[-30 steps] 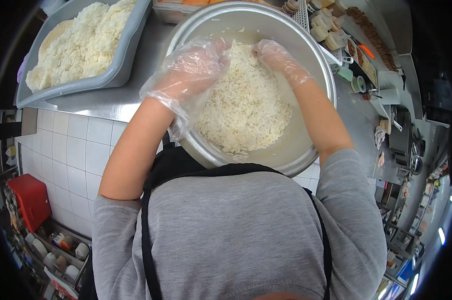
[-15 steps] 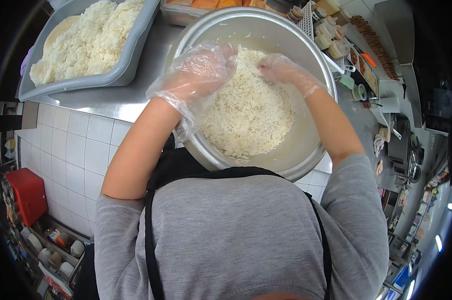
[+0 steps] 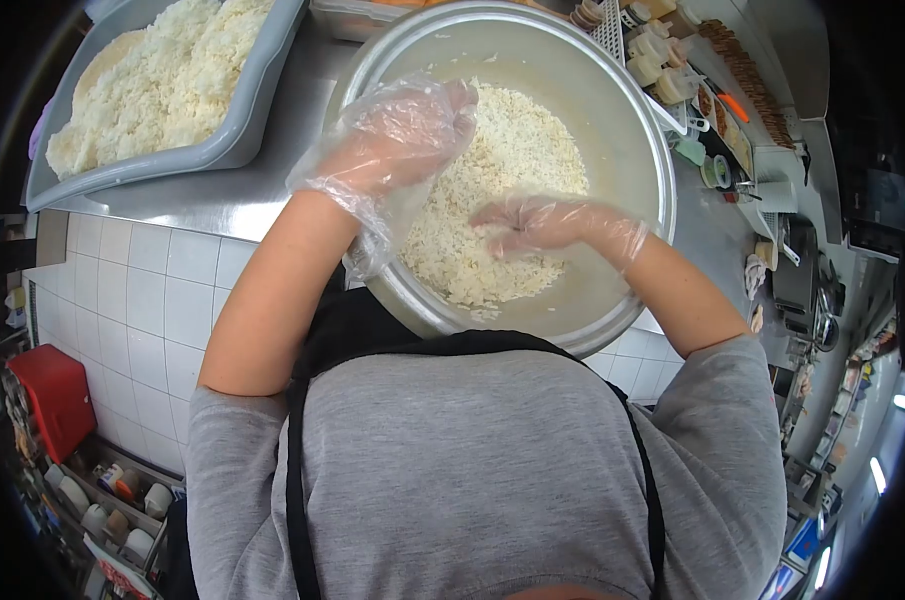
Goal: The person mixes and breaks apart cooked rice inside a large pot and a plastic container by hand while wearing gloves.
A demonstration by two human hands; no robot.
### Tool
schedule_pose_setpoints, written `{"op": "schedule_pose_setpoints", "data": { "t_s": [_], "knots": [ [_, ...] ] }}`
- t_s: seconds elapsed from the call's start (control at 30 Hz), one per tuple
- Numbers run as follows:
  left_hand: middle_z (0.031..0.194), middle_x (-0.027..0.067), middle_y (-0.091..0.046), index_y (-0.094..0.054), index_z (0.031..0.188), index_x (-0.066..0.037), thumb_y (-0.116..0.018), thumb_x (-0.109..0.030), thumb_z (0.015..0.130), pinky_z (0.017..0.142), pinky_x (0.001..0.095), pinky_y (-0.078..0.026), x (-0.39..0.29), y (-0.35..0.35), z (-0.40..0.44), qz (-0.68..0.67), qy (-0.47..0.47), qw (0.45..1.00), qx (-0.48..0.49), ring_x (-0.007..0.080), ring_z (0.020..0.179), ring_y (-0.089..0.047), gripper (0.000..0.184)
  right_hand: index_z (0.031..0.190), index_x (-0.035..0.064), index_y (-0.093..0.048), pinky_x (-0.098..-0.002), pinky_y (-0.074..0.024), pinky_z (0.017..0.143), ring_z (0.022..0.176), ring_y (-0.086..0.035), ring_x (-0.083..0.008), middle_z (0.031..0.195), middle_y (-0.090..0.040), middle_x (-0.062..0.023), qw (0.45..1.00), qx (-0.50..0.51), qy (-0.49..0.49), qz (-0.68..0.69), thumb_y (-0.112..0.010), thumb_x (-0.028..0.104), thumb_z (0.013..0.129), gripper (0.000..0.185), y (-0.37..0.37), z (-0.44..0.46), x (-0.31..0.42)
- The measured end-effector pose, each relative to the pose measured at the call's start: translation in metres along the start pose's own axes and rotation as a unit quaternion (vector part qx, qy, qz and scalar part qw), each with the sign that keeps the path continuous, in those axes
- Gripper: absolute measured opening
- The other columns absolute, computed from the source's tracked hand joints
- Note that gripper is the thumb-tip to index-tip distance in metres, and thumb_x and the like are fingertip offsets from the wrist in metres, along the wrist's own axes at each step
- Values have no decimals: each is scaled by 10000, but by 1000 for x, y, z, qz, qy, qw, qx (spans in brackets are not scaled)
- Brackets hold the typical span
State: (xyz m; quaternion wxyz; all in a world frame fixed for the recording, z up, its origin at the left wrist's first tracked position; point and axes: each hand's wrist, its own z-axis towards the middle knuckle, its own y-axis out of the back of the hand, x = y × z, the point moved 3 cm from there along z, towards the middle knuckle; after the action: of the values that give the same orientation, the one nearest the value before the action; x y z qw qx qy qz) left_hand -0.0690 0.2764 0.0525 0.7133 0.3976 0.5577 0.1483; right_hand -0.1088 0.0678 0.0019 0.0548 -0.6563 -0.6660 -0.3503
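White rice, partly broken into loose grains (image 3: pixel 512 130), lies in a large round metal bowl (image 3: pixel 627 130) in front of me. My left hand (image 3: pixel 402 135), in a loose clear plastic glove, is over the bowl's left side. Its fingers are curled close together at the rice's upper left edge, and whatever is inside them is hidden. Also gloved in clear plastic, my right hand (image 3: pixel 537 225) is over the middle of the rice. The fingers point left, with the thumb apart from them and nothing visible between; contact with the grains is unclear.
At upper left, a grey tub (image 3: pixel 187 155) full of clumped rice stands on a steel table (image 3: pixel 272 170). Behind the bowl is a container of orange food (image 3: pixel 357 15). Sauce bottles (image 3: pixel 657 60) and an orange-handled tool (image 3: pixel 734 106) are at upper right.
My right hand has moved from the back of the rice toward me, to its middle, and its fingers have spread. My left hand stays nearly in place.
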Motion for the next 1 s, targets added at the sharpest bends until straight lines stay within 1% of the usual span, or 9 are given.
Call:
{"op": "schedule_pose_setpoints", "data": {
  "t_s": [0.13, 0.27, 0.33, 0.57, 0.63, 0.77, 0.83, 0.93, 1.0],
  "knots": [
    [1121, 187, -644, -611, 1210, -75, -515, -331, 943, 921, 417, -458, 5, -3, 5, -16, 2, 1000, 1, 337, 1055, -606, 382, 1406, 77, -405, -390, -324, 1107, 1316, -433, -287, 1416, -453, -163, 999, 47, 9, 15, -618, 388, 904, 628, -5, 1, -2],
    [1089, 191, -651, -622, 1190, -79, -518, -333, 941, 909, 425, -461, 3, -2, 3, -11, -16, 1000, -6, 340, 1035, -612, 370, 1419, 97, -395, -389, -299, 1128, 1328, -418, -296, 1422, -444, -162, 996, 90, 6, -14, -612, 437, 896, 660, -18, 3, 7],
    [1087, 192, -650, -617, 1195, -81, -518, -335, 941, 909, 428, -460, 2, 0, 4, -11, -9, 1000, 4, 345, 1033, -611, 372, 1436, 113, -377, -389, -277, 1144, 1353, -386, -295, 1443, -417, -162, 992, 109, 45, 37, -596, 468, 898, 680, -29, 6, 24],
    [1099, 196, -645, -600, 1207, -90, -502, -353, 944, 913, 452, -455, 5, -2, 9, 15, -9, 999, 32, 366, 1041, -596, 384, 1423, 114, -408, -408, -269, 1156, 1364, -372, -283, 1443, -418, -175, 978, 163, 29, 131, -683, 388, 849, 694, -36, 24, 51],
    [1102, 194, -646, -601, 1207, -92, -501, -353, 944, 915, 454, -452, 8, -2, 7, 14, -10, 1000, 25, 363, 1046, -595, 384, 1390, 91, -449, -391, -326, 1125, 1297, -459, -271, 1391, -477, -184, 991, 82, 9, 110, -709, 283, 834, 643, -28, 25, 57],
    [1103, 188, -650, -603, 1205, -87, -503, -347, 942, 917, 457, -450, 8, -4, 10, 21, -12, 999, 34, 357, 1054, -593, 384, 1372, 77, -466, -374, -356, 1103, 1260, -492, -252, 1364, -511, -165, 992, -15, -35, 117, -684, 217, 847, 585, 17, 27, 62],
    [1100, 190, -651, -608, 1200, -82, -504, -346, 942, 915, 455, -452, 10, -6, 10, 24, -12, 999, 30, 358, 1048, -596, 383, 1268, 98, -590, -363, -433, 1050, 1188, -559, -245, 1308, -562, -128, 983, -172, 8, -67, -713, 180, 810, 481, 20, 36, 45],
    [1094, 197, -651, -615, 1191, -73, -504, -349, 943, 910, 450, -455, 7, -4, 10, 3, -7, 999, 31, 361, 1035, -602, 387, 1347, 108, -510, -400, -386, 1082, 1209, -522, -297, 1335, -527, -148, 987, -110, 36, -115, -673, 152, 823, 551, 5, 40, 61],
    [1092, 201, -651, -619, 1187, -69, -503, -352, 944, 908, 448, -456, 8, -3, 8, -17, -1, 999, 37, 362, 1027, -605, 390, 1316, 106, -538, -397, -402, 1068, 1177, -540, -304, 1299, -549, -145, 977, -119, 61, -167, -675, 146, 816, 520, -5, 46, 57]
  ]
}}
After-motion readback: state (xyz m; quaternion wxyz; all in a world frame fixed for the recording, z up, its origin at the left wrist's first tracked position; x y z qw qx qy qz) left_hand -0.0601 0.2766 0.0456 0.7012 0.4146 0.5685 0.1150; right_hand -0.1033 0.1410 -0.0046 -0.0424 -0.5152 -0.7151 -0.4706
